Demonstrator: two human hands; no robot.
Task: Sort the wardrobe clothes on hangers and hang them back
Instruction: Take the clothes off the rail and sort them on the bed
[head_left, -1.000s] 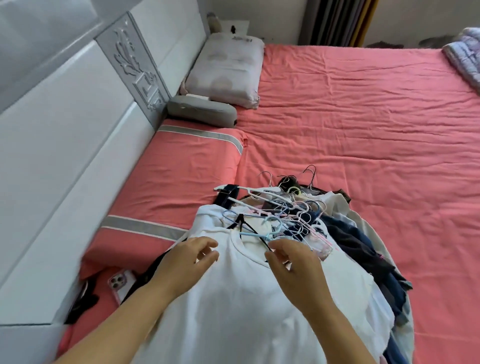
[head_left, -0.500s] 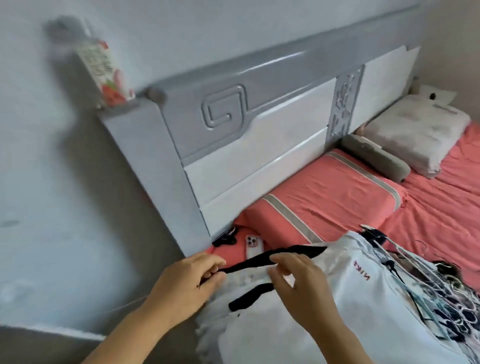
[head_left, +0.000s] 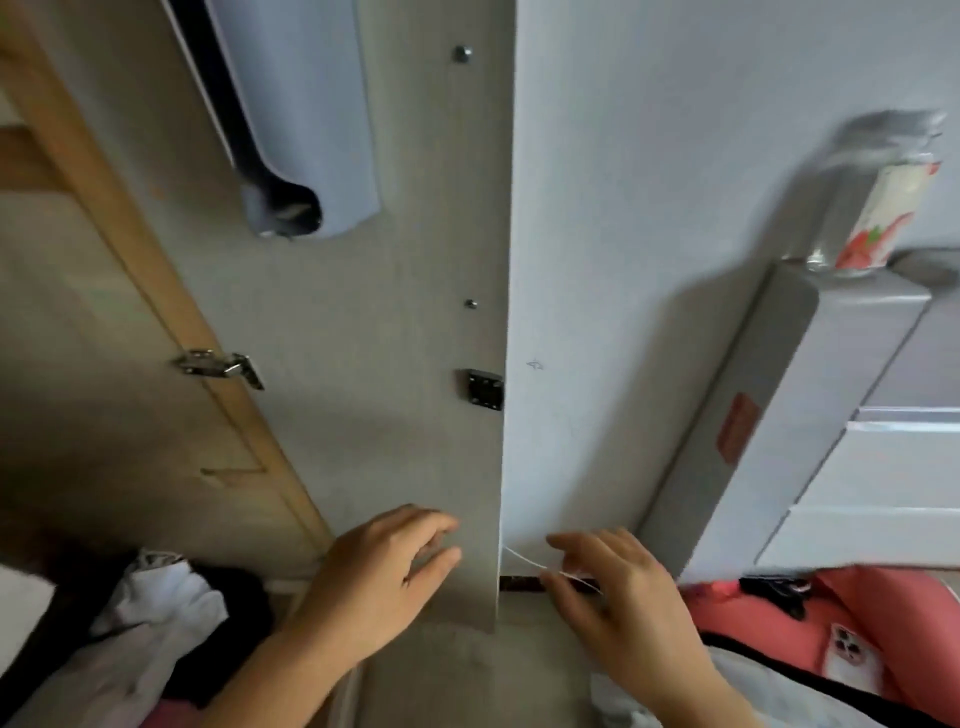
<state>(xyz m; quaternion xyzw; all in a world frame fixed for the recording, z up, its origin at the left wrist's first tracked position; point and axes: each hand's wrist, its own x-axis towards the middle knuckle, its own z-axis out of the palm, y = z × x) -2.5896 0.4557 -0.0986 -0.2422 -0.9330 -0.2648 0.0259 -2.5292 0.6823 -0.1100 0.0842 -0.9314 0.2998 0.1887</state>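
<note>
My left hand hovers with loosely spread fingers in front of the open grey wardrobe door, holding nothing. To its right, my right hand pinches a thin white hanger hook beside the door's edge. A white garment with a black line hangs below my right forearm at the bottom right. Inside the wardrobe, at the bottom left, lies a heap of white and dark clothes. A grey-blue garment hangs at the top.
The grey headboard post stands close on the right with a blurred bottle on top. A phone lies on the pink bedding. A metal hinge sits on the wooden wardrobe frame.
My view has swung left from the bed and the pile of hangers to the wardrobe. Both hands moved along, the right one carrying the white garment's hanger.
</note>
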